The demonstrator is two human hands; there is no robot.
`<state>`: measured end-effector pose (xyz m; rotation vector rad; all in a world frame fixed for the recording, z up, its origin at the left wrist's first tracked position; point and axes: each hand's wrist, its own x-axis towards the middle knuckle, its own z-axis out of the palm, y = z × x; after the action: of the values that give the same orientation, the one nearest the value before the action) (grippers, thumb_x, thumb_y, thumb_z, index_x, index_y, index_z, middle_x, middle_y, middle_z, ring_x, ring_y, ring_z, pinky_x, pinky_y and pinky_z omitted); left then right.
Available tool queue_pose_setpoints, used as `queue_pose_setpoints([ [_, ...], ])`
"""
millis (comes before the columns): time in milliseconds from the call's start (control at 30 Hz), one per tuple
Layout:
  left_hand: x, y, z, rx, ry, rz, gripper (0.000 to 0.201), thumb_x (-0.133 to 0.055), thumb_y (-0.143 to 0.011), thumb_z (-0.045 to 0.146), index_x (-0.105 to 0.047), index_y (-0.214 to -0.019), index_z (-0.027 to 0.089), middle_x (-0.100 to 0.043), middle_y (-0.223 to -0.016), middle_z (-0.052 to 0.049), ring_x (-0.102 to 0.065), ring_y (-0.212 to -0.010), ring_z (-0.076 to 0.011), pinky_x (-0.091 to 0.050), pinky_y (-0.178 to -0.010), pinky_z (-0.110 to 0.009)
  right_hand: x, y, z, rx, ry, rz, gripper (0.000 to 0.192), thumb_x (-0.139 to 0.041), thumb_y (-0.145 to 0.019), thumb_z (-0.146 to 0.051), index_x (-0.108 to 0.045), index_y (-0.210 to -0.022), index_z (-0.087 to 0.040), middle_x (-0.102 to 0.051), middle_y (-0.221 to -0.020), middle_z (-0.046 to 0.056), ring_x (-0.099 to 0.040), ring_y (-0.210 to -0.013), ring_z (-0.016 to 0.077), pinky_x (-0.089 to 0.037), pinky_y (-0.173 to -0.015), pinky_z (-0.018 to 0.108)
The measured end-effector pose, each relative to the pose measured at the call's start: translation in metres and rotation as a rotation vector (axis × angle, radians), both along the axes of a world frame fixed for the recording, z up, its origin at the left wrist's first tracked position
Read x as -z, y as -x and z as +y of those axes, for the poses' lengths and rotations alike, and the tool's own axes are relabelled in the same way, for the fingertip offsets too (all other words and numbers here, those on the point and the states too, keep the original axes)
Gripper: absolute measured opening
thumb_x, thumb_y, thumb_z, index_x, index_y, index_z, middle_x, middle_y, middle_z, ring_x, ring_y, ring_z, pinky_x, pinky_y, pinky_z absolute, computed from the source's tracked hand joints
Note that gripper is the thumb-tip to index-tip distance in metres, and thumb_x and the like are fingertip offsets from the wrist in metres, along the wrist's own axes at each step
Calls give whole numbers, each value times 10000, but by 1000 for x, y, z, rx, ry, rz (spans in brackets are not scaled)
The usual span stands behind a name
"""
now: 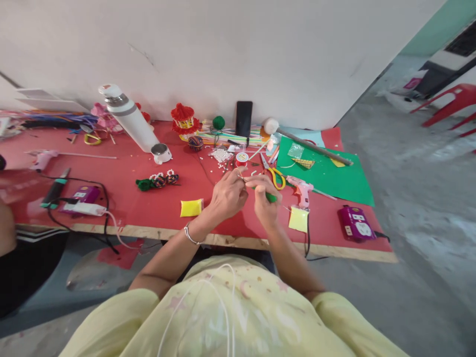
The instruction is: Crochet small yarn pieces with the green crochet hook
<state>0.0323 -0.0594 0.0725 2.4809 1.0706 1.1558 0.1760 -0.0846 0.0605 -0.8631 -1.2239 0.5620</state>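
My left hand (227, 196), a bracelet on its wrist, is closed in a pinch above the red table. What its fingertips hold is too small to make out. My right hand (266, 203) is wrapped round a green-handled tool (271, 197), whose thin metal end reaches to the left fingertips. Just beyond the hands stand a thread spool (241, 158) and a heap of white beads (222, 155). Scissors with yellow handles (277, 177) lie right of them. A yellow packet (191, 208) is beside my left wrist, a paler packet (298, 219) right of my right hand.
A white thermos (130, 119) stands back left with its metal cup (161, 153). Yarn-and-bead pieces (158, 180) lie left. On the right are a pink glue gun (300, 191), green sheet (353, 183) and purple power socket (357, 223). A phone (243, 119) leans on the wall.
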Motion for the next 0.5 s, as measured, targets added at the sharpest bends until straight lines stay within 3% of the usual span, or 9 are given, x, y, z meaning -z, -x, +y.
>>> queue_pose_setpoints([
  [67, 4, 1, -1, -28, -63, 80, 140, -528, -850, 70, -593, -799, 183, -603, -1443, -187, -631, -1266, -302, -558, -1021, -472, 0, -5, -1, 25, -62, -170, 323, -573, -1018, -473, -786, -884, -271, -797, -934, 50, -744, -944, 227, -585, -890, 435],
  [167, 4, 4, -3, -18, -35, 80, 86, -552, -885, 125, -593, -835, 183, -541, -1534, -193, -598, -1325, -329, -526, -1067, -509, 3, -17, -1, 142, -201, -462, 248, -620, -993, -474, -797, -977, -302, -806, -1031, 47, -733, -956, 213, -574, -891, 414],
  [300, -8, 1, -6, 145, 227, -185, 157, -491, -937, 181, -570, -803, 201, -654, -1393, -155, -584, -1357, -281, -502, -1098, -454, 7, -21, 1, 264, -299, -603, 333, -592, -966, -578, -794, -1011, -317, -802, -1115, 61, -738, -1009, 215, -585, -892, 395],
  [400, -18, 7, -4, 283, 504, -354, 229, -489, -916, 205, -492, -688, 205, -725, -1213, -119, -608, -1305, -275, -496, -1064, -417, 3, -22, 2, 130, -260, -456, 332, -561, -989, -570, -792, -1031, -336, -809, -1089, 49, -761, -983, 223, -598, -866, 404],
  [500, -22, 21, 0, 283, 687, -404, 264, -548, -860, 243, -419, -633, 207, -737, -1137, -122, -616, -1254, -303, -475, -1030, -419, -9, -31, 3, -69, -171, -356, 244, -620, -985, -489, -803, -1053, -341, -822, -1078, 47, -774, -990, 238, -595, -882, 419],
])
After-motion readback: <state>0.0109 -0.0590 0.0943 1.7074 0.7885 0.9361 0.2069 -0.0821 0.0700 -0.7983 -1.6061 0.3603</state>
